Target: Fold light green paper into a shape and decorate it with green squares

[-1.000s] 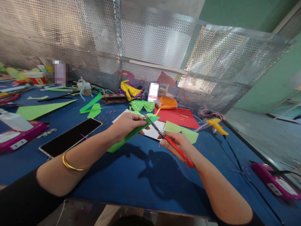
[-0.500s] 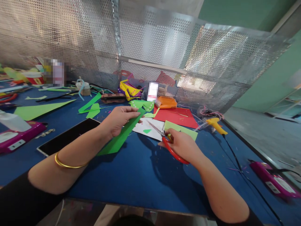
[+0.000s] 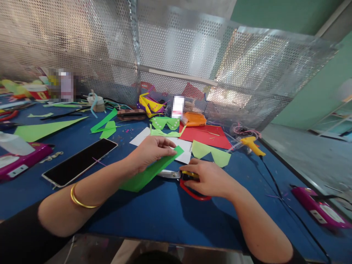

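My left hand pinches a folded strip of green paper near its upper right end, thumb and fingers closed on it. The paper slants down to the left over the table. My right hand is closed about the handles of the scissors, which have red and yellow grips. Their blades point left, low over the table, and the tips are hidden behind the green paper. Just past my hands lie a sheet of white paper and a light green paper piece with a notched edge.
Farther back sit green paper glasses, red paper and an orange packet. A phone lies left of my forearm. To the right are a yellow glue gun, its black cord and a purple power strip.
The scissors have swung down and left, from pointing up over the white paper to lying level behind the green strip. My left hand has shifted right and nearer with the strip.
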`<state>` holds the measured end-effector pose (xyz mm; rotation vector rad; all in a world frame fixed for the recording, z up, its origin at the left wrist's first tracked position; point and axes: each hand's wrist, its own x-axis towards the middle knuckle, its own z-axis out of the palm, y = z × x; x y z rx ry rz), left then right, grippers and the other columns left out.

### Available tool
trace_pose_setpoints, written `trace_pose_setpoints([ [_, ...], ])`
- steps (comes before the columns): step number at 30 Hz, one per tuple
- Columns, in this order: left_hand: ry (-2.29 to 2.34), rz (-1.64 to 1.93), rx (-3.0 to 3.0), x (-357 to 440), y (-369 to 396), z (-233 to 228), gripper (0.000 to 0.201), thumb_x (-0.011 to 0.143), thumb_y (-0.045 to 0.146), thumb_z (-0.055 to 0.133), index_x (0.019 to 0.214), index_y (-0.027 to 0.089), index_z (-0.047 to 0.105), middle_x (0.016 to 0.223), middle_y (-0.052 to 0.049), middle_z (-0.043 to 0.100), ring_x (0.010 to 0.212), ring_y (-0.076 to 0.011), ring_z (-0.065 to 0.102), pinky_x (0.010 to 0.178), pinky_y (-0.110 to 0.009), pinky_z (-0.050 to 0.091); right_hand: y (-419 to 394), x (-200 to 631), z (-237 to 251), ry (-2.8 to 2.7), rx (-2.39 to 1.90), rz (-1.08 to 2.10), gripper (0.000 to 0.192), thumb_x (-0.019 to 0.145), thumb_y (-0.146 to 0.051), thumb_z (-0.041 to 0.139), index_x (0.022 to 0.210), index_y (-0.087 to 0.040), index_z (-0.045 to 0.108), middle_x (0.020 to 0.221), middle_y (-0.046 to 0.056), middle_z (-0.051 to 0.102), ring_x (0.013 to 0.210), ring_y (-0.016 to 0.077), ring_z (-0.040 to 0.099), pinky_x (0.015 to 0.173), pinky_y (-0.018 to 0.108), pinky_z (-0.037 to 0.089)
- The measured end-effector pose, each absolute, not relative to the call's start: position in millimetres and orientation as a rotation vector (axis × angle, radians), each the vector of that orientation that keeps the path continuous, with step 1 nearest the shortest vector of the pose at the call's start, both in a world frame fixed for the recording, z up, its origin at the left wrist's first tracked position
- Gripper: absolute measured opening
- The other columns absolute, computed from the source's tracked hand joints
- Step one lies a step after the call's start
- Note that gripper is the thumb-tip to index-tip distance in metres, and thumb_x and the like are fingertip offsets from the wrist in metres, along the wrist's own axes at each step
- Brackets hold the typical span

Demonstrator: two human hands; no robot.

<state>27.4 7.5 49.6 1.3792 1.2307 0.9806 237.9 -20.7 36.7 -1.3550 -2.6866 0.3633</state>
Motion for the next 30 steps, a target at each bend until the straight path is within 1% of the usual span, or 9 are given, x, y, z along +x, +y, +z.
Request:
trace_pose_setpoints([
  [2,1.194,0.953,1.443,32.1,2.3,47.6,0.021,0.061,0.024,0.078,0.078,0.016,0.071,0.061,0.001,0.066,0.056,-0.0125,0.059,0.052,-0.023,0.042,-17.8,238.2,38.2,-2.543,-1.426,0.436,0.025,0.086,-0.038,0.059,0.101,-0.025,0.074,0.092,0.006,0.070,0.079,0.0201,0.064,0.065,0.029,0.041],
  [5,1.160,0.930,1.558,36.2,-2.9,42.0,0.021,0.063,0.025,0.077,0.080,0.017,0.068,0.063,0.001,0.068,0.060,-0.0142,0.063,0.056,-0.024,0.046,-12.3,236.7,35.9,-2.207,-1.489,0.599,0.030,0.089,-0.042,0.054,0.078,-0.020,0.070,0.073,0.004,0.068,0.068,0.0173,0.061,0.060,0.029,0.041],
  [9,1.149,0.910,1.651,39.9,-7.8,34.7,0.018,0.065,0.024,0.074,0.079,0.018,0.065,0.064,0.000,0.068,0.063,-0.0155,0.064,0.057,-0.024,0.047,-9.4,232.1,30.4,-1.791,-1.207,1.137,0.023,0.085,-0.041,0.059,0.083,-0.019,0.064,0.067,0.000,0.064,0.059,0.0137,0.060,0.059,0.027,0.047],
  [11,1.141,0.892,1.662,41.0,-8.2,34.3,0.017,0.064,0.024,0.073,0.078,0.018,0.065,0.064,0.000,0.068,0.062,-0.0156,0.064,0.056,-0.024,0.047,-9.8,230.5,29.9,-1.713,-1.124,1.275,0.019,0.079,-0.037,0.066,0.081,-0.018,0.065,0.065,-0.002,0.064,0.058,0.0128,0.061,0.059,0.026,0.048],
  [14,1.110,0.742,1.738,39.0,-0.2,37.9,0.020,0.072,0.033,0.068,0.083,0.017,0.066,0.072,-0.004,0.072,0.067,-0.0175,0.066,0.054,-0.024,0.047,-9.2,232.8,33.1,-1.645,-1.117,1.320,0.013,0.069,-0.028,0.073,0.071,-0.017,0.065,0.061,-0.003,0.062,0.054,0.0106,0.058,0.056,0.024,0.046],
  [17,1.274,0.575,1.984,32.6,20.1,40.4,0.036,0.089,0.041,0.041,0.091,0.017,0.068,0.088,-0.006,0.074,0.072,-0.0179,0.068,0.055,-0.025,0.047,-5.7,241.1,38.8,-1.549,-1.109,1.317,0.016,0.065,-0.029,0.076,0.067,-0.017,0.065,0.058,-0.005,0.059,0.050,0.0088,0.054,0.052,0.022,0.043],
  [21,1.509,0.546,2.161,27.4,48.3,31.5,0.022,0.077,0.033,0.057,0.082,0.018,0.072,0.085,-0.008,0.073,0.082,-0.0240,0.065,0.069,-0.032,0.044,0.4,250.7,41.1,-1.327,-1.053,1.253,0.026,0.067,-0.039,0.075,0.073,-0.018,0.062,0.060,-0.006,0.056,0.051,0.0071,0.050,0.051,0.020,0.040],
  [24,1.609,0.476,2.232,30.1,56.4,21.2,0.018,0.071,0.030,0.061,0.079,0.019,0.073,0.083,-0.009,0.072,0.085,-0.0282,0.063,0.068,-0.034,0.041,4.3,250.6,36.8,-1.229,-1.021,1.249,0.029,0.065,-0.042,0.075,0.074,-0.018,0.061,0.058,-0.006,0.053,0.049,0.0064,0.046,0.049,0.020,0.037],
  [30,1.601,0.401,2.257,33.4,58.3,13.2,0.018,0.069,0.030,0.059,0.079,0.021,0.070,0.081,-0.006,0.070,0.079,-0.0245,0.063,0.063,-0.030,0.039,6.5,245.9,29.0,-1.189,-1.016,1.277,0.028,0.063,-0.039,0.078,0.071,-0.017,0.062,0.057,-0.005,0.055,0.049,0.0070,0.046,0.049,0.021,0.035],
])
